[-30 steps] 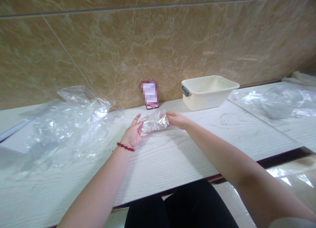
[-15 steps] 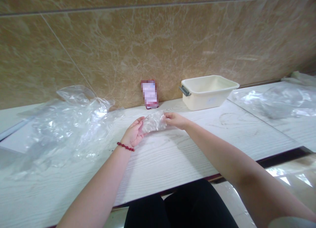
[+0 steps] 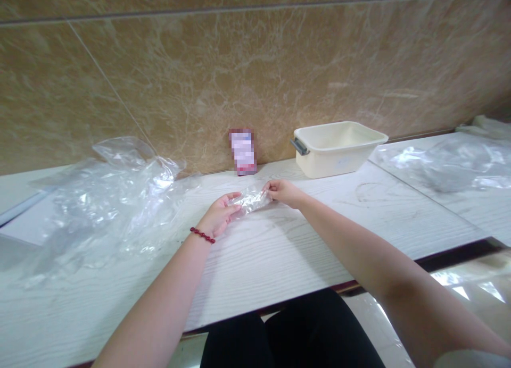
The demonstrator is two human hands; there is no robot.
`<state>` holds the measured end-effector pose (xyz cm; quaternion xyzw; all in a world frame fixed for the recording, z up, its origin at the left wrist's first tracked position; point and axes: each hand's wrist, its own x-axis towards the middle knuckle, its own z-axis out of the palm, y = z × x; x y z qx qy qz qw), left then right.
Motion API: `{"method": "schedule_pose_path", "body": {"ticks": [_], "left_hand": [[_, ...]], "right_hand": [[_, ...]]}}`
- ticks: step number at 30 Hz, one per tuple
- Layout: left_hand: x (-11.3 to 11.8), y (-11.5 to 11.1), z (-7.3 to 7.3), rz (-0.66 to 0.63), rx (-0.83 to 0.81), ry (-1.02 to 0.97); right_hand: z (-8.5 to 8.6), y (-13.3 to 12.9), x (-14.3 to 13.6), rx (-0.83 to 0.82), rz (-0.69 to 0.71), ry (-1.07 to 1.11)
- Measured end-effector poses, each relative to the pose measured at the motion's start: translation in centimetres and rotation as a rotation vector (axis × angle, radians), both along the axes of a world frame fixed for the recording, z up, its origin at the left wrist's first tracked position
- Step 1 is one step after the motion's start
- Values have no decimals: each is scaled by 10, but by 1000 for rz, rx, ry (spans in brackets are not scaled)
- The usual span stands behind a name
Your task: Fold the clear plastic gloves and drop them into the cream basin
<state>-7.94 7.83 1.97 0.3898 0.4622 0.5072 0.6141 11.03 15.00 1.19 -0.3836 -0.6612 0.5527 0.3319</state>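
Observation:
A small clear plastic bag [image 3: 252, 200], crinkled and shiny, is stretched between my two hands just above the white table. My left hand [image 3: 221, 212], with a red bead bracelet at the wrist, grips its left end, thumb on top and fingers beneath. At the bag's right end, my right hand [image 3: 282, 192] pinches the edge between thumb and fingertips. Whether anything lies inside the bag cannot be made out.
A large heap of clear plastic bags [image 3: 115, 203] spreads over the left of the table [image 3: 255, 272]. A phone [image 3: 243, 152] leans against the marbled wall. Right of it stands a cream plastic tub [image 3: 335, 158] with a grey handle. More clear plastic [image 3: 451, 160] lies far right.
The bag has become narrower and flatter between my hands. My left thumb has come over its front, and my right fingers have shifted slightly along the right end.

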Motion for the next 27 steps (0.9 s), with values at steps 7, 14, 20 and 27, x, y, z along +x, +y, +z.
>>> {"method": "schedule_pose_path", "body": {"ticks": [7, 14, 20, 27], "left_hand": [[-4, 1, -2, -53, 15, 73], [-1, -3, 1, -76, -52, 53], [-1, -3, 2, -96, -53, 38], [-3, 1, -2, -76, -43, 98]], "right_hand": [[5, -3, 3, -46, -10, -194], [-2, 1, 4, 254, -64, -238], [-4, 3, 3, 100, -77, -96], [-3, 1, 0, 25, -48, -29]]}}
